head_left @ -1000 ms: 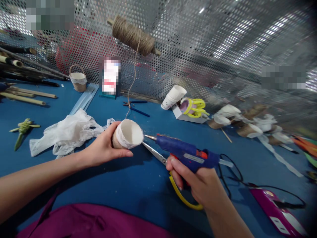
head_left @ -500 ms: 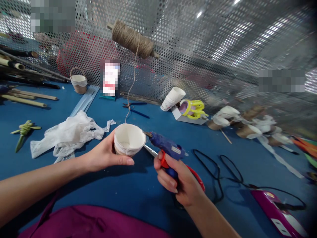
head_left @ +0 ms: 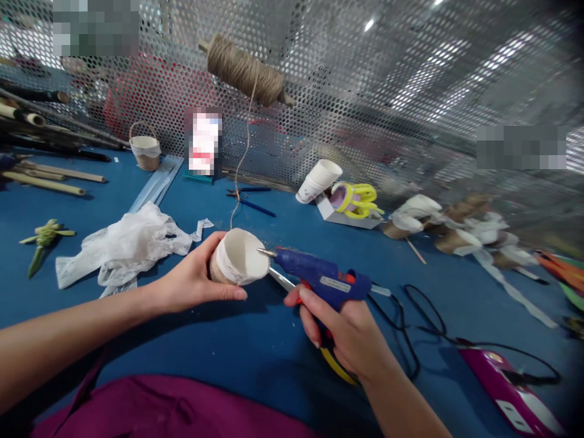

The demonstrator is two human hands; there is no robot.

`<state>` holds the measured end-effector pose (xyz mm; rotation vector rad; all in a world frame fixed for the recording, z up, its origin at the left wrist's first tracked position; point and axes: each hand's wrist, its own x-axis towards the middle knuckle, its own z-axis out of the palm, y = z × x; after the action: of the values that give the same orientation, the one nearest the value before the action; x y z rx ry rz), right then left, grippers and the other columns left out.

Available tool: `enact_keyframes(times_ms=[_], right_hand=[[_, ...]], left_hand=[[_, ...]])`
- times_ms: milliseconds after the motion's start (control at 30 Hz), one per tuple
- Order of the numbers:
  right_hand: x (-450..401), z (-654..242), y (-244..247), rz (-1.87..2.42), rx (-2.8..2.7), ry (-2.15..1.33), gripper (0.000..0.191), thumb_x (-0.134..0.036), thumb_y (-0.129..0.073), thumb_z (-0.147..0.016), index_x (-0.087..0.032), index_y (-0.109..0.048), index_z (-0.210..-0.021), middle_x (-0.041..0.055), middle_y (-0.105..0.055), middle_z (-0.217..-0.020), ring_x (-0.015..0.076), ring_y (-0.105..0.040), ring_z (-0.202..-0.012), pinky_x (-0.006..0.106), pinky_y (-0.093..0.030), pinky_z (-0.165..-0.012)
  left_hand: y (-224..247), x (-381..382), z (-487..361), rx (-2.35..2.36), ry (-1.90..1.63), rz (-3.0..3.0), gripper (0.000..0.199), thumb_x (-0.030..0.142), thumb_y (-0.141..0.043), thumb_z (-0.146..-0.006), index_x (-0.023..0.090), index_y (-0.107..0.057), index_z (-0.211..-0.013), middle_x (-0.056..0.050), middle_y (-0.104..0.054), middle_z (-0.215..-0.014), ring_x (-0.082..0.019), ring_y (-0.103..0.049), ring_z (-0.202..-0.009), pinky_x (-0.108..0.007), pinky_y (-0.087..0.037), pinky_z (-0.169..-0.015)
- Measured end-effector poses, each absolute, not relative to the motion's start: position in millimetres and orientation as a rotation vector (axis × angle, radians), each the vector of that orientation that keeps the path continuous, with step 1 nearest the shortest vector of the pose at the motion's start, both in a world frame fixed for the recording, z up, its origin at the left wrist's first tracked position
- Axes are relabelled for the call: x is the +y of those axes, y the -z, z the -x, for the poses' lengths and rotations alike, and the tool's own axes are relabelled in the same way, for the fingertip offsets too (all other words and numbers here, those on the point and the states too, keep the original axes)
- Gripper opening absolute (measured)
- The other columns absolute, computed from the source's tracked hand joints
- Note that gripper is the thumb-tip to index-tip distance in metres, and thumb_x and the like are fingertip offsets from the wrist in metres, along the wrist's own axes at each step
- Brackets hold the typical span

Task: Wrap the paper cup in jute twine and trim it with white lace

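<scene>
My left hand (head_left: 201, 277) is wrapped round a white paper cup (head_left: 241, 258) with twine and lace on its outside, tilted so its mouth faces up and right. In my right hand (head_left: 342, 325) is a blue glue gun (head_left: 319, 274), its metal tip at the cup's right rim. Scissors (head_left: 281, 279) lie below the gun, their blades pointing at the cup and their handles partly hidden by my right hand. A strand of twine (head_left: 247, 143) runs from a spool (head_left: 244, 70) down behind the cup.
White lace (head_left: 137, 243) lies left of the cup. Behind are pliers (head_left: 253, 204), a small basket (head_left: 145, 152), a phone (head_left: 203, 143) and stacked cups (head_left: 319, 180). The gun's black cord and a purple power strip (head_left: 506, 389) lie right.
The glue gun has turned more level and its tip has moved left over the cup's rim. The cup has tilted slightly to the right. A yellow handle shows below my right hand.
</scene>
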<state>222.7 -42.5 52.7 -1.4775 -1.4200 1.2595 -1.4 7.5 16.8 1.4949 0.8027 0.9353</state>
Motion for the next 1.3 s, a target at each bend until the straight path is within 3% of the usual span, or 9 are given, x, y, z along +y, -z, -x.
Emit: enact_keyframes(times_ms=[100, 633, 1033, 1300], right_hand=[[-43.0, -229.0, -57.4, 1.579, -1.572, -1.164, 0.033, -0.044, -0.054, -0.082, -0.013, -0.064, -0.075, -0.0049, -0.046, -0.037, 0.0085, -0.039, -0.036, 0.022, -0.032, -0.040], [-45.0, -234.7, -65.7, 1.575, -1.678, -1.134, 0.031, -0.042, -0.051, -0.084, -0.014, -0.063, -0.076, -0.0059, -0.045, -0.040, 0.0087, -0.041, -0.037, 0.023, -0.036, -0.044], [-47.7, -238.5, -65.9, 1.620, -1.740, -0.886, 0.028, -0.043, -0.055, -0.081, -0.019, -0.069, -0.075, -0.0050, -0.048, -0.042, 0.0099, -0.047, -0.038, 0.022, -0.043, -0.043], [-35.8, -246.6, -68.4, 1.611, -1.817, -1.113, 0.027, -0.038, -0.053, -0.083, -0.016, -0.064, -0.072, -0.0053, -0.047, -0.041, 0.0088, -0.045, -0.038, 0.022, -0.040, -0.043]], left_hand=[[-16.7, 8.2, 1.8, 0.827, -0.915, -1.552, 0.068, 0.027, -0.077, -0.062, 0.017, -0.040, -0.119, -0.009, -0.056, -0.115, -0.023, -0.054, -0.107, -0.036, -0.042, -0.095], [-17.9, 10.0, 3.4, 0.856, -0.907, -1.690, 0.068, 0.031, -0.076, -0.061, 0.017, -0.040, -0.118, -0.009, -0.056, -0.114, -0.024, -0.054, -0.106, -0.037, -0.043, -0.094], [-20.5, 9.0, 4.1, 0.895, -0.842, -1.783, 0.065, 0.033, -0.075, -0.061, 0.019, -0.045, -0.117, -0.008, -0.059, -0.111, -0.025, -0.056, -0.102, -0.040, -0.045, -0.092], [-25.5, 10.3, 8.3, 0.728, -0.703, -1.622, 0.065, 0.028, -0.077, -0.060, 0.018, -0.046, -0.117, -0.006, -0.060, -0.106, -0.023, -0.058, -0.098, -0.036, -0.048, -0.087]])
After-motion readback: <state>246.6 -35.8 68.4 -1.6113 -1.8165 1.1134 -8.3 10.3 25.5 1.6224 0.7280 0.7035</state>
